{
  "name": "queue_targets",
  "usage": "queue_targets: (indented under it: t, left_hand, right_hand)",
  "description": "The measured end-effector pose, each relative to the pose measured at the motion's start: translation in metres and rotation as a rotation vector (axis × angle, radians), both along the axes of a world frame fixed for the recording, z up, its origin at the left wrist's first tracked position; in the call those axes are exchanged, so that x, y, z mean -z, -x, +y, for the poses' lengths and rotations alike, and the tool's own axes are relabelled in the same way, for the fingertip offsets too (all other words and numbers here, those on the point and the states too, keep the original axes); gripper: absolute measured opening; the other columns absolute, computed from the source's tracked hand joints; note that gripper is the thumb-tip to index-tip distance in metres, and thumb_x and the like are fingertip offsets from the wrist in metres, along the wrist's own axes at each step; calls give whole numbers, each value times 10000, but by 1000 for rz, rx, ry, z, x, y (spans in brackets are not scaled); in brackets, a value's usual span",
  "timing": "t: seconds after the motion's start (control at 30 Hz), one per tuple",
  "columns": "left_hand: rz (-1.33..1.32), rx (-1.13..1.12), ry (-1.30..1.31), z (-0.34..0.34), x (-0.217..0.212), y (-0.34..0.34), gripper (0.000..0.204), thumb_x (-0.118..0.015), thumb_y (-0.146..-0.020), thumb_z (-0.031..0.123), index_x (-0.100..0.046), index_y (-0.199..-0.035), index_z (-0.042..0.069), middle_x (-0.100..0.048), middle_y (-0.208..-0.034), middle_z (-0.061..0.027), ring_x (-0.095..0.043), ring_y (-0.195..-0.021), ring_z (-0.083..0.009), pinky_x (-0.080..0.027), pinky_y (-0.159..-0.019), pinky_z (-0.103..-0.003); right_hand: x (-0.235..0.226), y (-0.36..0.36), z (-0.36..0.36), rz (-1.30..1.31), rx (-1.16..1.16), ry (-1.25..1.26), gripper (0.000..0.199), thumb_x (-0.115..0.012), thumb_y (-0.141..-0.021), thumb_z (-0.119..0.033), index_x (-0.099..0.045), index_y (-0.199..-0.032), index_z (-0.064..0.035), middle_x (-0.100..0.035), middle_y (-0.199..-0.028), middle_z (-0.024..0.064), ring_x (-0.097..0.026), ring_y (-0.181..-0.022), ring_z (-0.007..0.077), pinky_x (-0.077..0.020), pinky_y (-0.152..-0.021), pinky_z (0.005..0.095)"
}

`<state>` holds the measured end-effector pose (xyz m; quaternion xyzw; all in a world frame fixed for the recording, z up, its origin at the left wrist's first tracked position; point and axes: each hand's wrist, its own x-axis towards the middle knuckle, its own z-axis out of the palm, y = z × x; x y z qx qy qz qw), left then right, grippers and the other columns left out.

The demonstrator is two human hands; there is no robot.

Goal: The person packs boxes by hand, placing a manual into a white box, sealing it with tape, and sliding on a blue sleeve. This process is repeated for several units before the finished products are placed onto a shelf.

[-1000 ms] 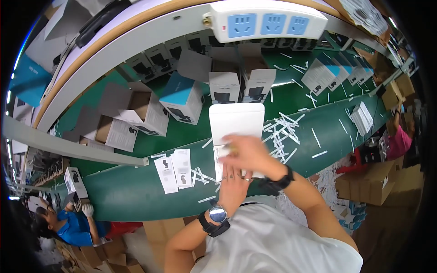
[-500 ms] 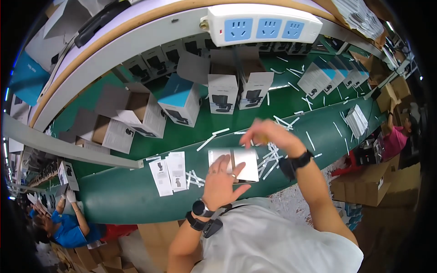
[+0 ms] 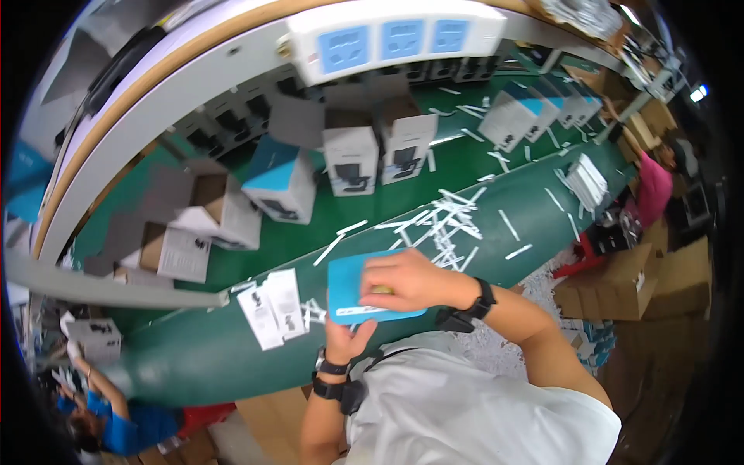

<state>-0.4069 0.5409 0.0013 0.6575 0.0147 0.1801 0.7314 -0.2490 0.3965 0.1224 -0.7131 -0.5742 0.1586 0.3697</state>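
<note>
Blue box (image 3: 346, 273) is on the green table (image 3: 205, 353) right in front of the person, white strip along its near edge. Right hand (image 3: 404, 283) is on top, fingers curled and pressed together around some small yellowish thing (image 3: 382, 290), can't make out what. Left hand (image 3: 346, 342) is at the near left corner, thumb sticking out, other fingers mostly hidden so can't tell their state. Leaflets (image 3: 284, 304) lie to the left, paper strips (image 3: 447, 221) heaped beyond, open boxes (image 3: 350, 167) behind.
</note>
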Motion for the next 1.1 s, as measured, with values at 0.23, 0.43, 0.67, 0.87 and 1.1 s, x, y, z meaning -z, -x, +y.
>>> queue_targets:
  t: [0.23,0.43,0.67,0.87,1.1]
  left_hand:
    - [-8,24,33,7,11,5,496,-729,-815,105,-563,-1267,-13,-649,-1160,-97,-615,-1057,-194,-484,-937,-350]
    - [-48,14,20,16,20,9,569,-690,-841,149,-487,-1335,-46,-593,-1247,-112,-574,-1130,-217,-447,-992,-364]
    - [-210,-239,-167,2,-1,-18,816,-733,-844,386,-355,-1457,2,-444,-1443,-164,-431,-1355,-287,-359,-1112,-427]
    - [-100,-107,-260,24,-21,-14,689,-786,-779,248,-448,-1356,82,-388,-1503,-194,-235,-1480,-437,-272,-1166,-539]
    - [-77,-129,-539,43,5,2,431,-842,-734,107,-665,-1124,152,-452,-1467,-162,-329,-1422,-502,-344,-1110,-589]
  right_hand:
    - [13,5,3,-40,109,-67,195,-735,-847,-285,-628,-783,-134,-620,-814,-8,-636,-707,233,-462,-554,358]
    - [19,-6,16,132,-122,-63,222,-776,-836,-292,-642,-838,-115,-635,-840,2,-657,-777,220,-491,-629,341]
    - [38,-54,-61,974,401,-352,306,-547,-1036,-349,-645,-976,-65,-634,-775,19,-592,-686,110,-488,-594,278]
    - [56,-16,-121,5,819,171,756,-737,-812,-537,-539,-1410,-119,-699,-885,115,-695,-802,295,-555,-709,376]
    - [86,71,-61,-60,571,-301,468,-807,-774,-103,-698,-1227,-150,-548,-924,33,-614,-659,165,-495,-565,279]
